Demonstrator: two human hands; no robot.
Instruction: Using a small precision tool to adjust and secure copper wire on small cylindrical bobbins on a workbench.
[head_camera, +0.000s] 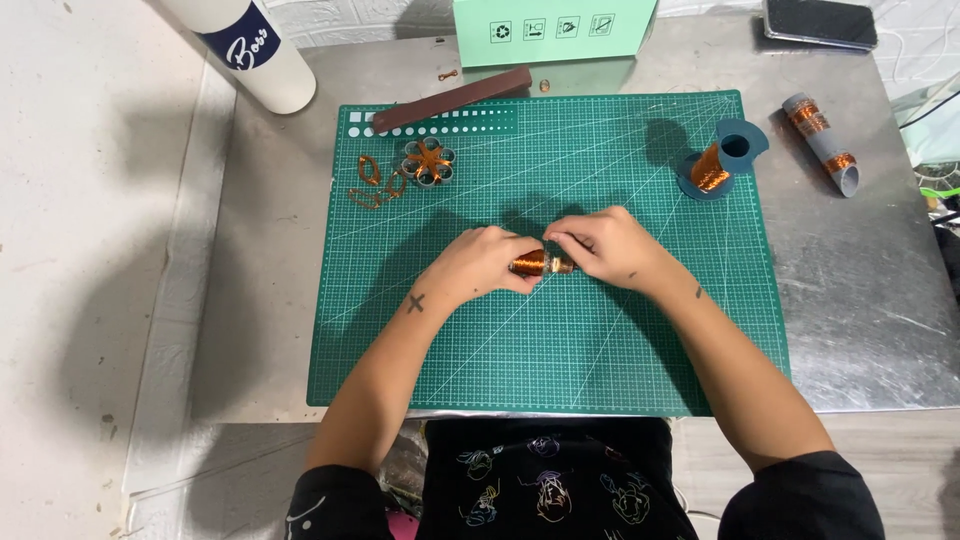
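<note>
green cutting mat (560, 340) on a metal table (860, 300) | mid-frame: left hand (482, 262) and right hand (605, 245) pinch a small copper wire coil (535, 264) end to end, fingers closed on it | likely light, springy, easily deformed; best held by its ends | wire spool (718, 160) upper right

We held a wire-wound coil (541, 264) between our left hand (487, 262) and right hand (607, 246) over the cutting mat's (560, 340) middle, wire spool (722, 160) lay far right, wire flower (428, 161) far left, bar (451, 100) behind it.
</note>
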